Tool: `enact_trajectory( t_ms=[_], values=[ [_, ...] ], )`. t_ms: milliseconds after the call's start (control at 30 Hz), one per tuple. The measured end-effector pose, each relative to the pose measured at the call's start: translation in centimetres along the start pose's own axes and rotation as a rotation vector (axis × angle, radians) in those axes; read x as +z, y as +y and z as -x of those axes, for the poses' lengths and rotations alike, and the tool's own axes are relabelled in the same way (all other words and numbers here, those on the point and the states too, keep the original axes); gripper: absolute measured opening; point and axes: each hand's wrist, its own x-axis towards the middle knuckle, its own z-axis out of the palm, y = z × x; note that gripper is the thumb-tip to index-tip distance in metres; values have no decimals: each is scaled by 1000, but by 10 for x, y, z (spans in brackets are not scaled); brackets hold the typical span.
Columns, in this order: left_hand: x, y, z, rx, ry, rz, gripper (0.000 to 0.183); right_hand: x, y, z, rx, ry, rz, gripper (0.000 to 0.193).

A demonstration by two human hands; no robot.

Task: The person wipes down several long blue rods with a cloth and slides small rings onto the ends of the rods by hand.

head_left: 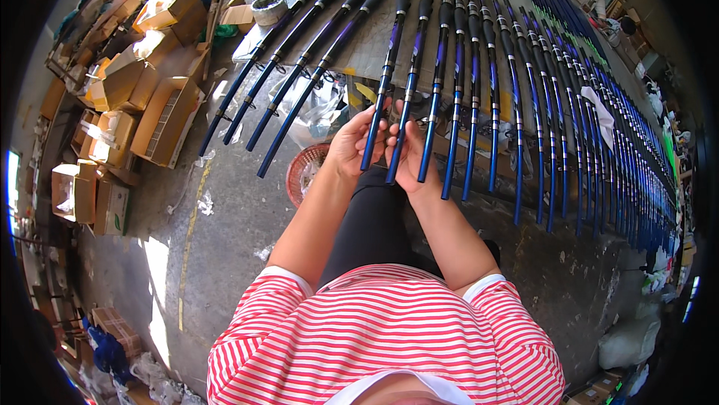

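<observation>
Far left, cardboard boxes are piled on the floor, and a red basket sits just left of the person's knees. Then the left hand: fingers curled around the near end of a blue rod. Right beside it, the right hand is wrapped on the near end of a second blue rod (the two hands almost touch). Both rods run long-axis away from the person, near ends in the fists, far ends resting up on the table. Further right, a long row of blue rods lies side by side, sloping the same way.
</observation>
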Motion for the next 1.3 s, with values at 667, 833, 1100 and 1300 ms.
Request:
enact_trajectory(
  t_ms=[667, 833, 1100, 1300],
  values=[
    [-20, 78, 13, 174, -30, 169, 35, -170, -45, 161, 223, 607, 101, 29],
    [-12, 50, -10, 157, 2, 31, 32, -204, -52, 210, 204, 699, 51, 30],
    [-41, 58, 31, 264, 443, -145, 37, -253, -48, 234, 127, 759, 48, 27],
    [-53, 79, 100, 668, 689, -362, 24, -250, -47, 235, 119, 803, 157, 27]
  ],
)
